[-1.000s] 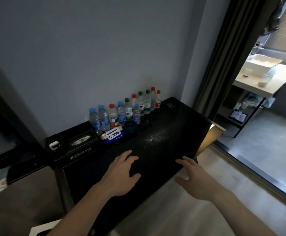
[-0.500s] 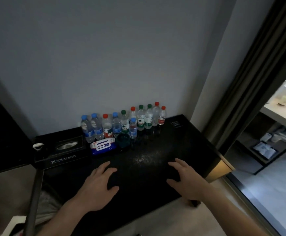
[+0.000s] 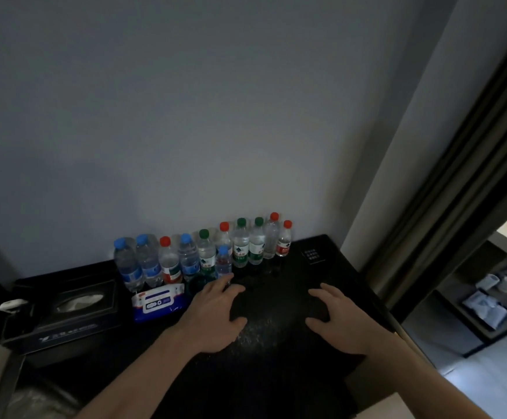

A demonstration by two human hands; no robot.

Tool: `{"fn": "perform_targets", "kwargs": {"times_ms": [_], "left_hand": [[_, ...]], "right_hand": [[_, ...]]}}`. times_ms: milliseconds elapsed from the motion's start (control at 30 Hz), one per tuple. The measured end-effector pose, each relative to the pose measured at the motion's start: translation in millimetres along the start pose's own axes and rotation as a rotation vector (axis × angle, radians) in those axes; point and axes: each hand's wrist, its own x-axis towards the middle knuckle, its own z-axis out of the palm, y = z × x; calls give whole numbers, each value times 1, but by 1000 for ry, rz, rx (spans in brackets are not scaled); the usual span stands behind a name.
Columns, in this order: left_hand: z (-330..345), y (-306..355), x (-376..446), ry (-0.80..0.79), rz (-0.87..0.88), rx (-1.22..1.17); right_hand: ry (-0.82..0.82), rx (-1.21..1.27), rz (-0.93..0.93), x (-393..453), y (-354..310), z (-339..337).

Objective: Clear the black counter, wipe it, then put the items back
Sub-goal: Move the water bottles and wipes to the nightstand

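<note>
Black counter (image 3: 279, 352), left hand (image 3: 216, 316) and right hand (image 3: 341, 320) above it, grips loose, fingers spread, empty

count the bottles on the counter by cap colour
blue caps: 4
red caps: 4
green caps: 3
total: 11 bottles

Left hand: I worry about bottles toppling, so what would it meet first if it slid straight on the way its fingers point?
Probably the small blue-capped clear plastic bottle standing just beyond the left hand fingertips, though depth is unclear.
</note>
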Motion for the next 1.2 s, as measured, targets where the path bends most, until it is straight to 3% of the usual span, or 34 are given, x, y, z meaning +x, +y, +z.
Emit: {"fn": "perform_targets", "kwargs": {"times_ms": [200, 700, 967, 1200], "left_hand": [[-13, 16, 71, 28, -1, 17], [-6, 67, 299, 102, -221, -98], [18, 61, 396, 2, -346, -48], [36, 44, 438, -37, -368, -60]], "right_hand": [[-25, -10, -25, 71, 21, -29], [-59, -74, -196, 273, 84, -100], [-84, -70, -264, 371, 90, -97], [-116, -228, -392, 416, 80, -90]]}}
